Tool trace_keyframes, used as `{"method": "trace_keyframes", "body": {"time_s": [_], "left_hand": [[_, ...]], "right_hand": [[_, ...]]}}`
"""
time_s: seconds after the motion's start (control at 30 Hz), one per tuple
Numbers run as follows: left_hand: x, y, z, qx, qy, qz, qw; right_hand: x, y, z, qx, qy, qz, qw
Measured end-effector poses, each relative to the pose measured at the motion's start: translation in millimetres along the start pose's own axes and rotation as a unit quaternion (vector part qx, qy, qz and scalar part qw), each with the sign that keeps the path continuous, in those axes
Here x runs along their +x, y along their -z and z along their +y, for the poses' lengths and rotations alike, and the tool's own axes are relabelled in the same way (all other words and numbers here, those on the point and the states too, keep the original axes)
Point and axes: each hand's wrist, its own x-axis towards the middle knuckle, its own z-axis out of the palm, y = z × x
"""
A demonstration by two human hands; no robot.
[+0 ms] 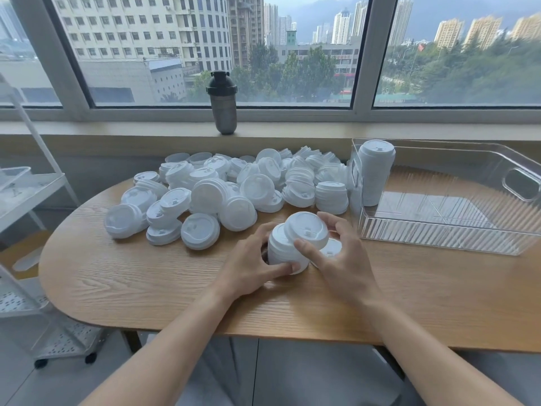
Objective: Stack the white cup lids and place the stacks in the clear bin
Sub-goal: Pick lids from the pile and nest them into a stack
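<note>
A big heap of loose white cup lids (222,189) covers the far middle of the wooden table (146,276). In front of it my left hand (251,265) grips a short stack of lids (282,250) from the left side. My right hand (336,253) holds a single lid (307,228) tilted on top of that stack, thumb in front and fingers behind. Another lid (330,250) lies under my right palm. The clear bin (439,238) stands at the right, with one tall lid stack (373,171) upright in its near-left corner.
A dark shaker bottle (222,102) stands on the windowsill behind the heap. A white wheeled rack (32,200) is left of the table. A small lid stack (332,197) sits beside the bin's left wall.
</note>
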Motion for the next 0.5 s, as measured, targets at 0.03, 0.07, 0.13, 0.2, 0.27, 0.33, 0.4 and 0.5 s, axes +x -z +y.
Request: {"method": "trace_keyframes", "body": {"time_s": [0.03, 0.07, 0.13, 0.2, 0.27, 0.33, 0.4, 0.5], "left_hand": [[-0.5, 0.4, 0.3, -0.005, -0.001, 0.0, 1.0], [-0.9, 0.8, 0.5, -0.009, -0.002, 0.0, 1.0], [-1.9, 1.1, 0.9, -0.015, -0.004, 0.002, 1.0], [-2.3, 1.0, 1.5, -0.019, -0.006, 0.011, 1.0], [-2.4, 1.2, 1.4, -0.015, -0.01, 0.02, 1.0], [-2.8, 2.2, 1.8, -0.021, -0.009, 0.021, 1.0], [-3.1, 3.0, 2.5, -0.029, -0.006, 0.022, 0.999], [-3.5, 3.4, 3.3, -0.043, -0.001, 0.027, 0.999]], "right_hand": [[1.7, -5.0, -3.1, -0.004, 0.005, -0.008, 1.0], [3.4, -9.3, -5.1, -0.009, 0.008, -0.017, 1.0], [6.3, -15.2, -6.2, -0.019, 0.009, -0.039, 0.999], [7.8, -18.1, -5.2, -0.029, 0.005, -0.052, 0.998], [8.0, -19.4, -4.0, -0.044, 0.004, -0.055, 0.998], [7.7, -19.3, -4.0, -0.051, 0.001, -0.059, 0.997], [7.6, -18.8, -3.6, -0.05, -0.001, -0.07, 0.996], [6.9, -19.2, -1.9, -0.046, -0.005, -0.087, 0.995]]}}
